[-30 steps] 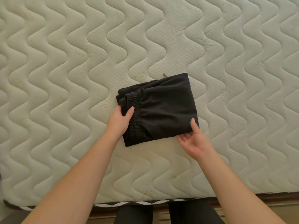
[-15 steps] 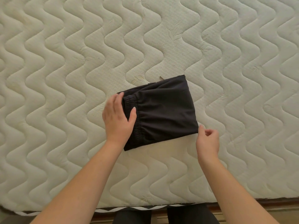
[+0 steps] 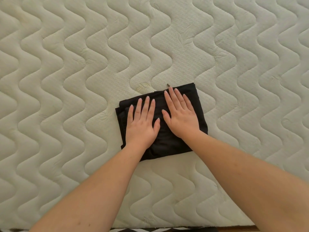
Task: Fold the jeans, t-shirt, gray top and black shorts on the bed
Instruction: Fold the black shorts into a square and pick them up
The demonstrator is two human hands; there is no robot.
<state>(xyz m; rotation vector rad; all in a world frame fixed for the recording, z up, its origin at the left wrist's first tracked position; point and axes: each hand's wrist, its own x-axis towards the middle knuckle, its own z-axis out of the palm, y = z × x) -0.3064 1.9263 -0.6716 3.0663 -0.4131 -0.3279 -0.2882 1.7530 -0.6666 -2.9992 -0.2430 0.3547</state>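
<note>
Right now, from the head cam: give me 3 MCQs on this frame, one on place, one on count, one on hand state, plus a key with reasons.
1. Where do the folded black shorts lie?
A. On the quilted mattress
B. On the floor
C. Draped over a forearm

2. How many garments are in view on the mattress?
A. One
B. Two
C. Four

3. How are the left hand and right hand set?
A. Both pinch a corner
B. Both rest flat on the shorts, fingers straight
C. Both hover off the cloth

Key:
1 A, the cream wavy quilting shows all round the bundle.
2 A, only the black bundle is visible.
3 B, both palms lie side by side on the fabric.
</note>
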